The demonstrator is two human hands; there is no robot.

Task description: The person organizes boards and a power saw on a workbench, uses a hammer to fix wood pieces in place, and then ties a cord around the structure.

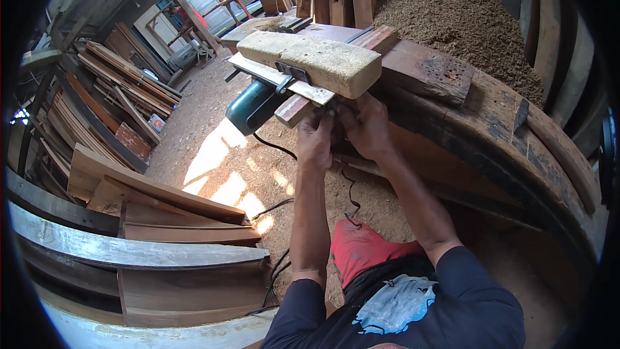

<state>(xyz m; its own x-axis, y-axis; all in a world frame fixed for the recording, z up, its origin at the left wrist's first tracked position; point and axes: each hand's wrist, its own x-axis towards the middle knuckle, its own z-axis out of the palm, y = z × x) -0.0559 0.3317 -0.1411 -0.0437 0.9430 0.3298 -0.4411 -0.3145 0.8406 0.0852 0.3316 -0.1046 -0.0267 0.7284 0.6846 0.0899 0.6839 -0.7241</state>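
Observation:
My left hand (315, 141) is up at the near end of a wooden workbench, its fingers closed close beside a short wood offcut (292, 110). Just right of it, my right hand (367, 126) is also closed, under the end of a thick, pale wood block (310, 58). The fingertips of both hands meet around something small that I cannot make out. Beneath the block lies a thin board (284, 79) with a dark metal bracket (292, 72) against it. A dark green power tool body (250, 107) sticks out below the board, left of my hands.
The workbench (445, 81) curves away to the right, bearing a hammer-like dark tool (520, 116). Behind it rises a sawdust heap (462, 26). A black cable (276, 146) hangs toward the shaving-strewn floor. Stacked planks (187, 284) fill the lower left.

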